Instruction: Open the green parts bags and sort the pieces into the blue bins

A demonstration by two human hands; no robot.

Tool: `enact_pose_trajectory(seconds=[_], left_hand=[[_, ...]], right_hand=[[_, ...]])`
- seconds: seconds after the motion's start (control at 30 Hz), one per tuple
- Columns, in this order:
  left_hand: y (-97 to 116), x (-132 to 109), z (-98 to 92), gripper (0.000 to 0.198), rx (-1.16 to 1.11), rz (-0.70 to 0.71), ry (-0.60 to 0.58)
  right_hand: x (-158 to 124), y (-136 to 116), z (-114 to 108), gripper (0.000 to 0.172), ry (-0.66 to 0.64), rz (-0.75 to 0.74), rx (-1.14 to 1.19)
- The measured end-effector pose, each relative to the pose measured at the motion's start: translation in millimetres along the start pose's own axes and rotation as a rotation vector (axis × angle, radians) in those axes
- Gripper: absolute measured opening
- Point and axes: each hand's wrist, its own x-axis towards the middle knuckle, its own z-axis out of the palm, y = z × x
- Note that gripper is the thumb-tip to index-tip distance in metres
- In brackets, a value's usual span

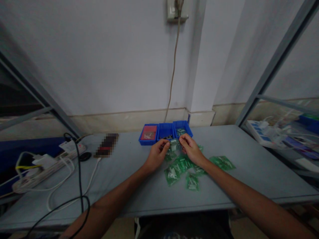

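Observation:
My left hand [157, 154] and my right hand [190, 148] are stretched out over the grey table [249, 166], both pinched on one small green plastic bag [174, 144] held between them, just in front of the blue bins. Several more green bags [183, 167] lie scattered on the table under and beside my right wrist, one of them [222, 162] further right. Three small blue bins stand in a row at the back: the left bin [149, 134] holds something red, the middle bin [165, 131] small dark parts, the right bin [182, 129] a green bag.
A white power strip [72, 147] with white and black cables [79, 186] lies at the left, next to a dark blurred object [106, 145]. Another power strip [261, 132] and clutter sit on the bench at the right. A cord [173, 73] hangs down the wall.

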Motion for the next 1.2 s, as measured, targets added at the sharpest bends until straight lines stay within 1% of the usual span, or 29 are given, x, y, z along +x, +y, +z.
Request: enact_pose_trajectory(seconds=[0.1,0.23,0.33,0.53,0.7,0.83,1.03,1.2], left_hand=[[-3,-1,-1.5,0.031,-0.007,0.003,0.003],[-4,0,-4.3,0.032,0.003,0.006,0.041],[-3,1,-5.9,0.033,0.021,0.002,0.064],[1,0,-6.8,0.034,0.036,-0.011,0.071],[2,0,-7.3,0.033,0.04,-0.01,0.076],[1,0,-7.3,0.032,0.023,-0.014,0.09],[-3,1,-5.6,0.029,-0.027,-0.01,0.115],[-4,0,-6.1,0.027,-0.003,0.048,0.123]], right_hand=[[-2,-1,-1,0.027,0.022,-0.071,-0.069],[-5,-1,0,0.019,-0.008,-0.154,-0.127],[-6,-2,2,0.017,-0.021,-0.163,-0.147],[-8,-4,2,0.014,-0.012,-0.192,-0.172],[-9,-3,1,0.014,-0.056,-0.207,-0.248],[-9,-5,1,0.011,-0.08,-0.209,-0.301],[-9,-11,0,0.009,-0.038,-0.232,-0.36],[-9,-10,0,0.01,-0.015,-0.222,-0.361]])
